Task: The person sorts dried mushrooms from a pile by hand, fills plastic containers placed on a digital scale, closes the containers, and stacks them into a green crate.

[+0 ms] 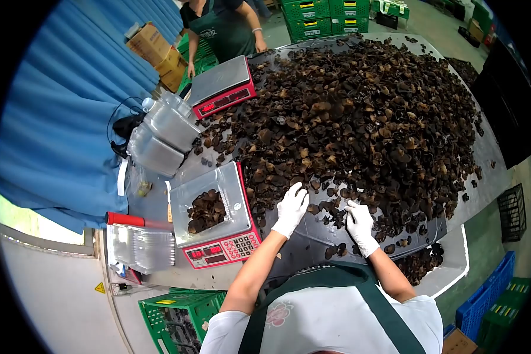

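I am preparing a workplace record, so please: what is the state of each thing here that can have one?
Left hand: gloved, grip unclear
Right hand: gloved, grip unclear
Dark pieces: loosely heaped
Near scale: switched on, loaded
Far scale: switched on, unloaded
Clear containers: stacked
Blue curtain: hanging in folds
Far green crates: stacked

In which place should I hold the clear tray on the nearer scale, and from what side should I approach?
Probably best at the right rim of the clear tray, coming from the right, where the left hand is: dark pieces heap more towards the left, while that rim shows uncovered.
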